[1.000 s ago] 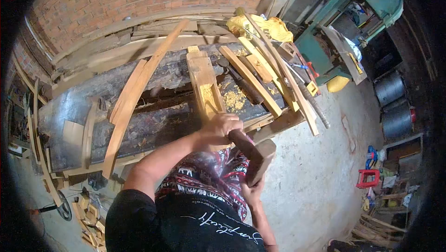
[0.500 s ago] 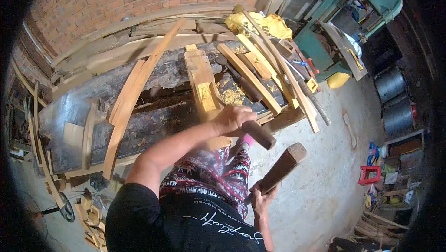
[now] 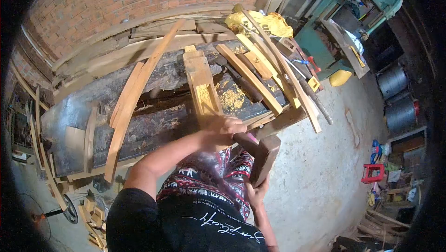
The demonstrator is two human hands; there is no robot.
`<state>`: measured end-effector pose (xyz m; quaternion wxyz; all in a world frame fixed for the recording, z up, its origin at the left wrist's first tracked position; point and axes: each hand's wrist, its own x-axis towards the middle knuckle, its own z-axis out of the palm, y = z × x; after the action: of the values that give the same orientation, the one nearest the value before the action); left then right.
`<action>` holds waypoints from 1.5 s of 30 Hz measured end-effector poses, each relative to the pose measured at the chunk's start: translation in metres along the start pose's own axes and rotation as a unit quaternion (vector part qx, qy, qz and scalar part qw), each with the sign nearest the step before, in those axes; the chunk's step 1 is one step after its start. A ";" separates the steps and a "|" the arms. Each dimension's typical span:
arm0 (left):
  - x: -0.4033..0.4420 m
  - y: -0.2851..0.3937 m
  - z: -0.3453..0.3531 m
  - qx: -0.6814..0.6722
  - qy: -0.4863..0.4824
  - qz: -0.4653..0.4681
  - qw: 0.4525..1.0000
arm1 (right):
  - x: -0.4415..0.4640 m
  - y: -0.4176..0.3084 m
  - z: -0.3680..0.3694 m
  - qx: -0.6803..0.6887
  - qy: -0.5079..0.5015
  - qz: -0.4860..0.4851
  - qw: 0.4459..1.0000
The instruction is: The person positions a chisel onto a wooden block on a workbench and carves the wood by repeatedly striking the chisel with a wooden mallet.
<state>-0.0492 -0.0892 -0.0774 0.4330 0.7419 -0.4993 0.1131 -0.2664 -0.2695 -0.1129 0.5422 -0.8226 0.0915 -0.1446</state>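
Observation:
My left hand [image 3: 225, 129] is wrapped round a chisel [image 3: 245, 142], its dark round handle sticking out toward the lower right; the blade is hidden. The hand is at the near end of a wooden beam [image 3: 194, 70], whose long recess is filled with yellow shavings [image 3: 203, 94]. My right hand [image 3: 257, 195] grips a heavy, square-edged wooden mallet [image 3: 265, 159] from below. The mallet's upper part meets or overlaps the end of the chisel handle; I cannot tell whether they touch.
The beam lies across a dark, rough slab [image 3: 158, 131]. Long planks [image 3: 125, 117] lie to its left, and wooden strips [image 3: 251, 80] and a dark-handled tool [image 3: 246, 89] to its right. A yellow sack [image 3: 265, 24] sits behind. A red stool [image 3: 372, 173] stands on the floor at right.
The mallet has swung up and left from beside my leg to the chisel handle's end. My left hand and the chisel have shifted slightly left and down.

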 end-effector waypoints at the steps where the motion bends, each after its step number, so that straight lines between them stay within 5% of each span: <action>1: -0.001 -0.003 0.003 -0.036 0.011 0.000 0.999 | 0.004 -0.012 -0.005 -0.001 0.020 0.015 1.000; 4: -0.006 -0.010 0.012 -0.003 0.034 0.005 0.999 | -0.021 0.013 -0.024 0.100 0.066 0.030 0.992; 6: -0.006 -0.009 0.008 -0.008 0.032 0.009 0.999 | -0.013 -0.046 -0.010 0.201 0.112 -0.039 0.973; 9: -0.004 -0.011 0.004 -0.006 0.021 0.000 1.000 | -0.019 0.028 -0.009 0.118 -0.023 -0.023 0.992; 11: -0.005 -0.019 0.009 -0.025 -0.003 -0.039 0.999 | -0.003 0.015 0.008 -0.058 0.014 -0.017 0.998; 14: 0.005 -0.019 0.009 -0.041 0.020 -0.051 0.998 | 0.001 -0.008 -0.002 0.017 0.025 0.034 0.999; 16: 0.007 -0.017 0.008 -0.012 0.013 -0.044 0.999 | 0.004 -0.020 -0.009 -0.055 0.077 -0.055 0.994; 23: 0.027 -0.031 0.013 -0.012 0.111 -0.005 0.994 | -0.003 0.000 -0.007 0.043 0.082 0.022 0.996; 28: 0.010 -0.015 -0.003 0.005 0.097 -0.011 0.995 | -0.011 -0.003 -0.013 0.048 0.103 -0.010 0.994; 30: -0.003 -0.016 -0.009 0.010 0.080 -0.010 0.997 | -0.013 -0.040 -0.011 0.092 0.113 0.047 0.988; 34: -0.013 -0.026 -0.004 0.014 0.054 0.003 0.998 | -0.015 -0.041 -0.007 0.023 0.135 -0.121 0.983; 36: -0.014 -0.027 -0.002 0.011 0.049 0.015 0.999 | -0.012 -0.017 -0.011 -0.096 0.024 -0.177 0.979; 38: -0.015 -0.027 -0.004 0.010 0.035 0.013 0.999 | -0.010 -0.005 -0.004 -0.195 -0.107 -0.081 0.972; 45: -0.007 -0.032 -0.002 -0.002 0.055 0.014 0.998 | -0.020 0.005 -0.002 0.082 0.056 0.001 0.995</action>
<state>-0.0252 -0.0788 -0.0969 0.4598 0.7265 -0.4853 0.1590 -0.2861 -0.2670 -0.1192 0.6016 -0.7662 0.1107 -0.1968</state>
